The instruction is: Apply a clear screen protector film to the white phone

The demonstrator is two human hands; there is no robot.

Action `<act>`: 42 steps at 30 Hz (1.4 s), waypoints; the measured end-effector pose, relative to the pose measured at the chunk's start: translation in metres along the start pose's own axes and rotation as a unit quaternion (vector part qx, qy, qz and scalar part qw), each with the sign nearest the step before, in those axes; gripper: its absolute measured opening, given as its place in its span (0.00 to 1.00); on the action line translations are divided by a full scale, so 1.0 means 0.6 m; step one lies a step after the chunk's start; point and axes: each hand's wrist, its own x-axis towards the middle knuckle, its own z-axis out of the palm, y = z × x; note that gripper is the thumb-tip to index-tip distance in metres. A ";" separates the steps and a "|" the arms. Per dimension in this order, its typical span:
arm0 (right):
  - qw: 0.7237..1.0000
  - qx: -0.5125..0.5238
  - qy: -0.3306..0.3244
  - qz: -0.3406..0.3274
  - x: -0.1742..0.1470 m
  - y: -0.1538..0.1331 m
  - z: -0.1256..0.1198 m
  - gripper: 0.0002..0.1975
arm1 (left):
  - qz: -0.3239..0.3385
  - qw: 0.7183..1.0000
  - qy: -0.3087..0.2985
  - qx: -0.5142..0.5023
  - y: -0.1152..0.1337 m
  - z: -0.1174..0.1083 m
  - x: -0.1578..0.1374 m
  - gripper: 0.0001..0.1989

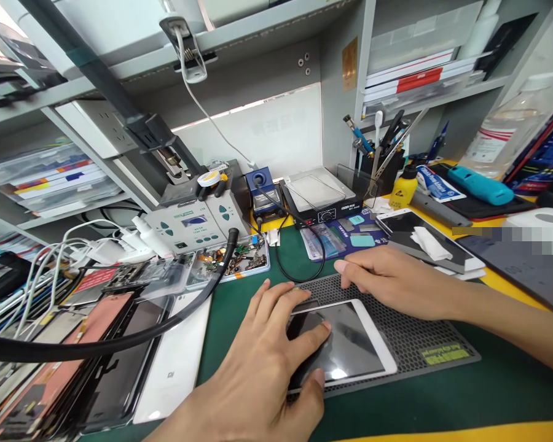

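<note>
Head view: a white-framed device [352,341] with a dark, glossy screen is seen lying flat beneath the spread fingers of the left hand [276,344], on a perforated mat [410,337] laid over the green tabletop [396,402]; it is judged light, thin and stiff, slippery across the glass and easily cracked if bent or pressed hard at one spot; it is best taken by its rims, above all by the white end exposed to the right of the left hand's fingertips, with the screen left free of pinching.

The left hand is held open, palm down, with nothing grasped; its index fingertip appears to be rested on the screen, and its thumb is laid nearer the device's near edge; the right hand [394,279] is held beyond the device, above the far part of the mat, with the forearm brought in from the right and the fingers curled inward; whether anything is pinched in it cannot be told; a white phone back [179,353] is placed to the left of the left hand, apart from it.
</note>
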 end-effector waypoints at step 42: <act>0.999 -0.046 0.000 -0.027 -0.006 -0.005 -0.003 0.21 | -0.012 0.999 -0.051 0.013 -0.010 0.000 0.005 0.29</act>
